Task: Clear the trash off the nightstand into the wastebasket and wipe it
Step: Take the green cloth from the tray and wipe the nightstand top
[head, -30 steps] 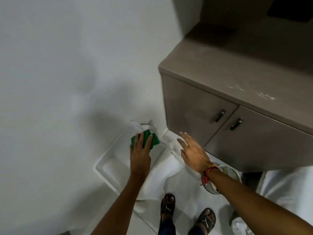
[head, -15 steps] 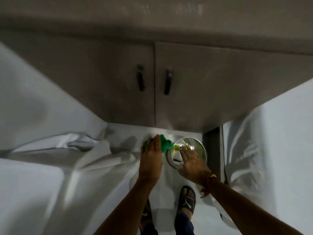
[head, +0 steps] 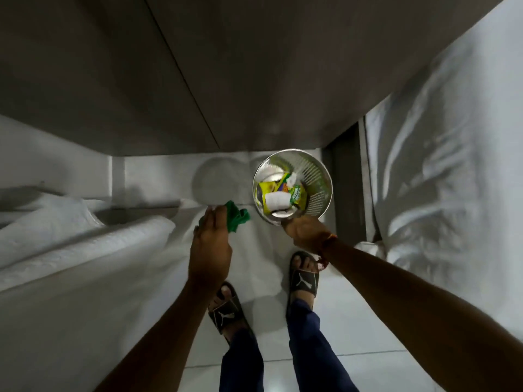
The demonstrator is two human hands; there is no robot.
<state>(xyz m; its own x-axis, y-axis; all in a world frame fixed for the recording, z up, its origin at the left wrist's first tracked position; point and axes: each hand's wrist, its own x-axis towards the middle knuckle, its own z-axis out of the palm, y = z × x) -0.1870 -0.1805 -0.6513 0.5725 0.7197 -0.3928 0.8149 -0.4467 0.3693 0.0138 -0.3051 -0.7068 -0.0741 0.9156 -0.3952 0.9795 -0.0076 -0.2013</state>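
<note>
I look straight down past the front of the grey nightstand cabinet (head: 254, 80); its top is out of view. A round metal mesh wastebasket (head: 319, 190) stands on the floor at its foot, holding a yellow-green wrapper (head: 294, 193) and white crumpled paper (head: 276, 200). My right hand (head: 304, 232) grips the basket's near rim. My left hand (head: 210, 247) hovers just left of the basket, closed on a crumpled green cloth (head: 236, 217).
White bedding (head: 70, 244) slopes along the left and more white sheets (head: 447, 165) hang on the right, leaving a narrow tiled aisle (head: 348, 321). My feet in dark sandals (head: 302, 278) stand just below the basket.
The view has tilted further down, so the cabinet handles have left the frame. My right hand went from reaching over the basket to gripping its near rim. The left hand still holds the green cloth.
</note>
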